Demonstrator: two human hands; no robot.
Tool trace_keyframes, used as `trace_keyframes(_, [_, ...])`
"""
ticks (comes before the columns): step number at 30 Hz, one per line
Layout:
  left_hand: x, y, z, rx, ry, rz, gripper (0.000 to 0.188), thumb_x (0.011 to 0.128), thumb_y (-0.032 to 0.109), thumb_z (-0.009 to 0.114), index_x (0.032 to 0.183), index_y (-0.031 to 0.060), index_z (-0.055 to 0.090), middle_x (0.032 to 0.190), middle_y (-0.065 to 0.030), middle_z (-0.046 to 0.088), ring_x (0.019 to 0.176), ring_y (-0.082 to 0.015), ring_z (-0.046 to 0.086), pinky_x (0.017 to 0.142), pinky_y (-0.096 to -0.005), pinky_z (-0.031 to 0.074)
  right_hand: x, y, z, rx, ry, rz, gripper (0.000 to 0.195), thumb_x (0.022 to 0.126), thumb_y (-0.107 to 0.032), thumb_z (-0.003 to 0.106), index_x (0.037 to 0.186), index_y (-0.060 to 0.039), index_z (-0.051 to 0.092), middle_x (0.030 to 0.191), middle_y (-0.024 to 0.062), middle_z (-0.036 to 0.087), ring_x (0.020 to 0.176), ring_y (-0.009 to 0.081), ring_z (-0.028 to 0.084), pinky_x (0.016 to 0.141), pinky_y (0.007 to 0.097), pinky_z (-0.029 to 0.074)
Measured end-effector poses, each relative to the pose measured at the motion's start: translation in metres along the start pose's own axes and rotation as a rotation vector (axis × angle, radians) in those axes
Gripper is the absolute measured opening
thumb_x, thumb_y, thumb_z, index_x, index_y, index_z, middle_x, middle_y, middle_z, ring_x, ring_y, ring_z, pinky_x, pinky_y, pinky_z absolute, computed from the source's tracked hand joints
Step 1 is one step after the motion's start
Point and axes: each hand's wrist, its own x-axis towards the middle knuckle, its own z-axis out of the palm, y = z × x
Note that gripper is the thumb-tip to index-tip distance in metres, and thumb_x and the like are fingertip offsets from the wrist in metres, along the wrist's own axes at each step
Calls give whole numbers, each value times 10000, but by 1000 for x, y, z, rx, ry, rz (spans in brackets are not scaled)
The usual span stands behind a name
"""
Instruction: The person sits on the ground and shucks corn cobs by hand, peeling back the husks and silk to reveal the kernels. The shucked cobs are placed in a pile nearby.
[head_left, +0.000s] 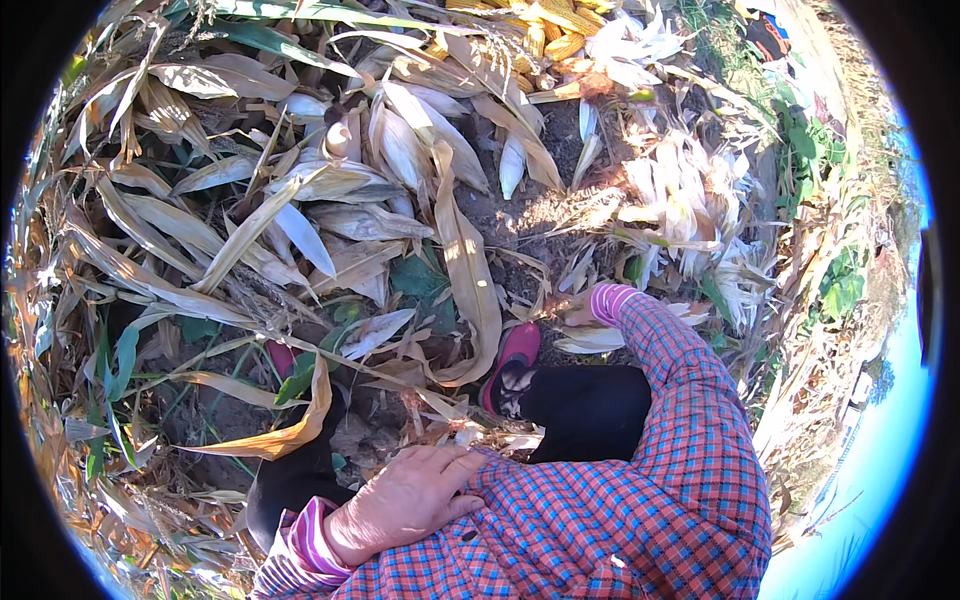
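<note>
My left hand (412, 499) lies on the front of my checked shirt (570, 517), palm down, fingers together and pointing right, with nothing seen in it. My right hand (580, 308) reaches down beside my right shoe; its fingers are mostly hidden, and a pale corn husk (592, 340) lies just below it. Whether it holds anything cannot be made out. In front of me lies a heap of corn ears in dry husks (397, 142). Husked yellow corn cobs (555, 28) are piled at the top of the view.
Loose stripped husks (682, 187) are strewn on the soil to the right. Dry stalks and leaves (150, 277) tangle on the left. A long dry leaf (465, 262) curves down near my pink shoe (520, 345). Green weeds (806, 146) grow along the right side.
</note>
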Motion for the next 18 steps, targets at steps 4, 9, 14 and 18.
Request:
trace_keyframes(4, [5,1,-5,14,-42,-24,532,806,293,672,1221,13,491,1128,-172,572,1022,-346,565,894,-403,447,108,-71,-92,564,676,-120,667,782,-436,672,1261,-33,439,1175,212,558,1053,315,565,994,388,403])
trace_keyframes(9, [5,-2,-2,32,-26,-76,533,800,303,676,1213,21,493,1126,-171,570,1015,-345,566,893,-406,448,152,-167,-141,1137,768,-116,751,747,-408,718,1302,7,428,1171,248,581,1031,318,607,911,380,460])
trace_keyframes(14, [4,-1,-2,40,17,-42,511,804,322,666,1185,14,521,1108,-156,580,992,-321,580,877,-391,457,149,-130,-89,519,580,-183,457,812,-337,639,1110,5,583,1008,200,655,939,323,632,824,401,493])
trace_keyframes(18, [2,-2,-7,63,39,-26,502,809,336,656,1170,8,536,1106,-152,583,977,-308,590,868,-380,463,66,24,-1,158,304,81,390,828,-323,613,1062,-11,595,978,197,658,919,329,633,808,405,494])
